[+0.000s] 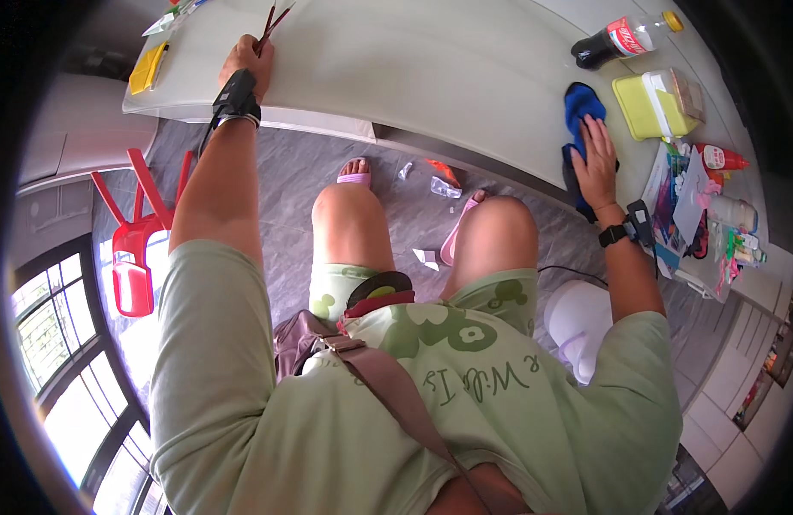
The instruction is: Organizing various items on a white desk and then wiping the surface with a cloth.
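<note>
My left hand (248, 64) is closed around slim dark red sticks (271, 26), perhaps pencils or brushes, whose pointed ends cross above the fist. It rests on the left part of the white tabletop (409, 71). At the table's right side, my right hand (596, 161) lies palm down with its fingers on a blue cloth (583, 106). A darker part of the cloth hangs by the table's near edge. Whether the fingers pinch the cloth cannot be seen.
Right of the cloth stand a cola bottle (622, 42), a yellow-green container (647, 106), a red squeeze bottle (721, 158) and piled papers. A yellow folded item (148, 68) lies far left. Below are a red stool (136, 238), a white bin (577, 322) and floor scraps (445, 187).
</note>
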Tool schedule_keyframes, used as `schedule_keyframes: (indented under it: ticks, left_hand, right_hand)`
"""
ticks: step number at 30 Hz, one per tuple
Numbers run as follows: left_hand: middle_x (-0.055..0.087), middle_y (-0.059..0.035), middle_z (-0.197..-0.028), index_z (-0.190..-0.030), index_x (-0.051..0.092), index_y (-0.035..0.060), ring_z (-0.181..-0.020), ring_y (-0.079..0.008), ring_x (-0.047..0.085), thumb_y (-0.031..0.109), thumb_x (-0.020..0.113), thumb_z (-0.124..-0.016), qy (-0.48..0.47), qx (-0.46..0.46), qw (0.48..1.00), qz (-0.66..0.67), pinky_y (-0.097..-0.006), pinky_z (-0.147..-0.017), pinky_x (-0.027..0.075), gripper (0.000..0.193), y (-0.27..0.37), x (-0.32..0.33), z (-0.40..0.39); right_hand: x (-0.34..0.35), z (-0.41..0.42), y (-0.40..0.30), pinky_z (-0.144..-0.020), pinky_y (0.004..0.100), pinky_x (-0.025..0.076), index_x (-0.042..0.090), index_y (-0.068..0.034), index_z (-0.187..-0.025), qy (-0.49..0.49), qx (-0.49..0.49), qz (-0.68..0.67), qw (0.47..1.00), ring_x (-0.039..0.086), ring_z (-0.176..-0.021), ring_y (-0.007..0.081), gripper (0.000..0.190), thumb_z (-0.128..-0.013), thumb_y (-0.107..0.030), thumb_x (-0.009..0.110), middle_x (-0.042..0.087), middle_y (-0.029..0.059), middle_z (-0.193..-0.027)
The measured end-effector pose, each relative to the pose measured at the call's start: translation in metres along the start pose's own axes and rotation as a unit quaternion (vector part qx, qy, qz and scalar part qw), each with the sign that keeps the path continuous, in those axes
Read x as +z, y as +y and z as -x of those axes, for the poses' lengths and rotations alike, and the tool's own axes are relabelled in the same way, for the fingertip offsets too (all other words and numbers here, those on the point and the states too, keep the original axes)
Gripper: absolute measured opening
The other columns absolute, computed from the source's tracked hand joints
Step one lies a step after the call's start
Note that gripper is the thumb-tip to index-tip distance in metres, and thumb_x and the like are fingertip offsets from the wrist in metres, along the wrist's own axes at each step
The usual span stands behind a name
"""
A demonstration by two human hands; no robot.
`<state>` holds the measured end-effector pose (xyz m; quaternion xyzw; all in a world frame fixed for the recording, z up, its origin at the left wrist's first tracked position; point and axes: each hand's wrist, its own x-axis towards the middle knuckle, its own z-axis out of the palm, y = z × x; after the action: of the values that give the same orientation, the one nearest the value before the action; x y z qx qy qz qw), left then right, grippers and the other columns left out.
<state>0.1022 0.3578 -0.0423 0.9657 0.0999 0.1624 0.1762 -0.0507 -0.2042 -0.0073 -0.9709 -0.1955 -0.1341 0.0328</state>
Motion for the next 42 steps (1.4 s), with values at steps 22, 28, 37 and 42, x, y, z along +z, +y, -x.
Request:
schedule_keyframes:
  ticks: [22,28,37,42]
  left_hand:
    - [0.060,-0.0213,-0.084,-0.089,0.053,0.0040,-0.081,-0.0401,0.057,0.022,0.056,-0.083,0.066,0.029,0.996,0.044,-0.0470,-0.073,0.045,0.020,0.019,-0.012,0.016]
    - [0.060,-0.0210,-0.083,-0.088,0.053,0.0039,-0.081,-0.0398,0.057,0.023,0.057,-0.083,0.069,0.028,0.996,0.042,-0.0467,-0.072,0.045,0.020,0.016,-0.005,0.013]
    - [0.065,-0.0137,-0.095,-0.097,0.059,0.0072,-0.092,-0.0334,0.061,0.040,0.052,-0.086,-0.010,-0.003,1.000,-0.004,-0.0415,-0.078,0.047,0.036,0.003,-0.005,0.005]
    - [0.064,-0.0129,-0.087,-0.091,0.058,0.0078,-0.085,-0.0335,0.061,0.037,0.054,-0.085,0.025,0.010,1.000,0.003,-0.0419,-0.073,0.047,0.030,0.008,-0.006,0.008]
  right_hand:
    - [0.075,-0.207,-0.204,-0.103,0.0446,0.029,0.051,0.004,-0.120,0.100,-0.113,-0.064,0.987,0.035,-0.124,0.0318,0.057,-0.079,-0.034,0.061,0.045,0.0164,-0.130]
    - [0.074,-0.215,-0.236,-0.100,0.0477,0.031,0.052,0.002,-0.119,0.090,-0.183,-0.141,0.969,0.036,-0.124,0.0320,0.055,-0.079,-0.035,0.060,0.046,0.0159,-0.129]
    - [0.049,-0.152,-0.155,-0.103,0.0425,0.031,0.056,-0.006,-0.118,0.039,-0.229,-0.115,0.966,0.039,-0.124,0.0277,0.048,-0.077,-0.031,0.063,0.048,0.0084,-0.129]
    - [0.061,-0.164,-0.081,-0.103,0.0423,0.030,0.053,-0.006,-0.122,0.070,-0.114,-0.012,0.991,0.038,-0.124,0.0301,0.048,-0.083,-0.034,0.059,0.046,0.0088,-0.131]
